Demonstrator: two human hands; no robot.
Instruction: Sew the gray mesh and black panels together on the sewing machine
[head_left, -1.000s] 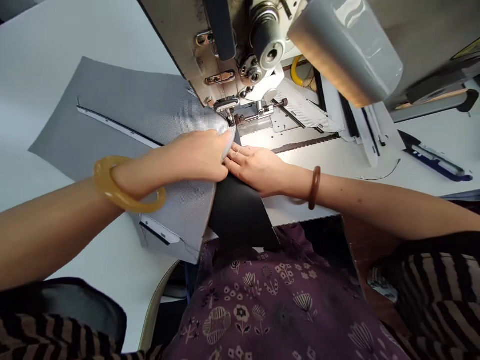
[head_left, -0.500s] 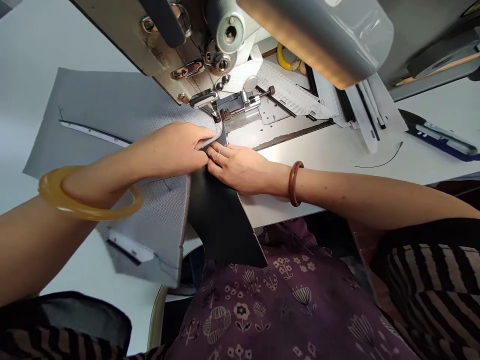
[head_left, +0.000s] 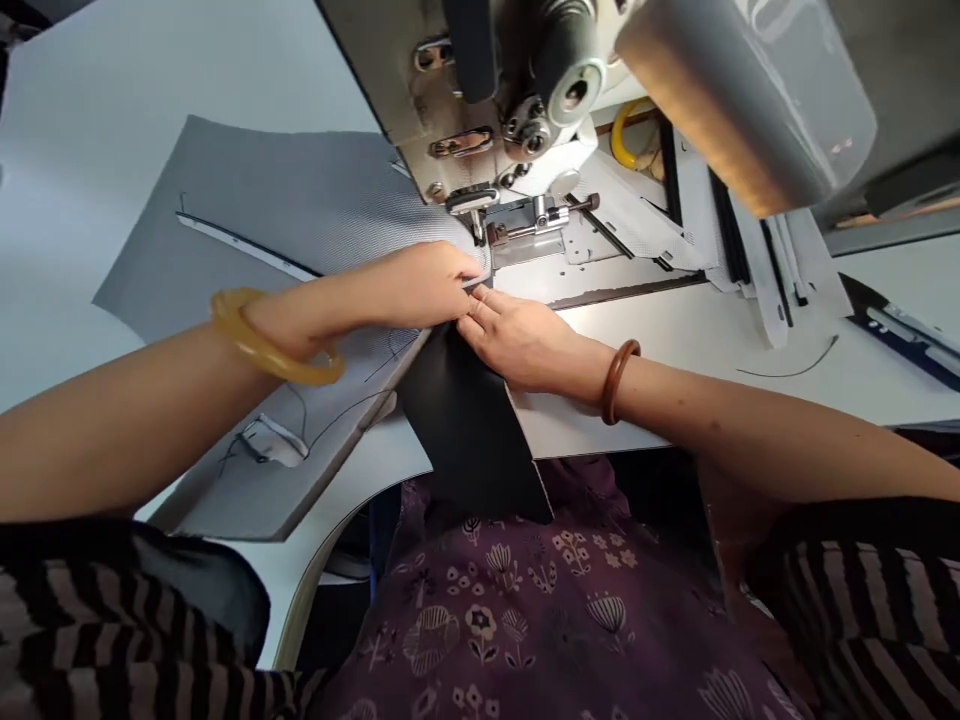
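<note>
My left hand (head_left: 427, 285) is closed on the edge of a large grey mesh fabric panel (head_left: 270, 180), just in front of the sewing machine's presser foot (head_left: 478, 225). Beside it, my right hand (head_left: 521, 340) pinches the upper end of a black leather-like strip (head_left: 480, 430), fingertips touching the left hand. The strip's lower end hangs over the table edge onto my lap. Where panel and strip meet under the fingers is mostly hidden. A narrow white strip with a dark edge (head_left: 247, 245) lies along the grey panel, and loose threads show near its lower part.
The sewing machine head (head_left: 420, 90) and a lamp (head_left: 750, 110) hang over the work. White mesh pieces and black strips (head_left: 645, 220) lie behind the needle area, near yellow-handled scissors (head_left: 622, 135). A blue-handled cutter (head_left: 911, 335) and a loose thread (head_left: 795, 372) lie at right.
The whole view has shifted, so machine and hands appear further right. The grey panel's lower part has swung to the left, away from the black strip. Both hands keep their holds.
</note>
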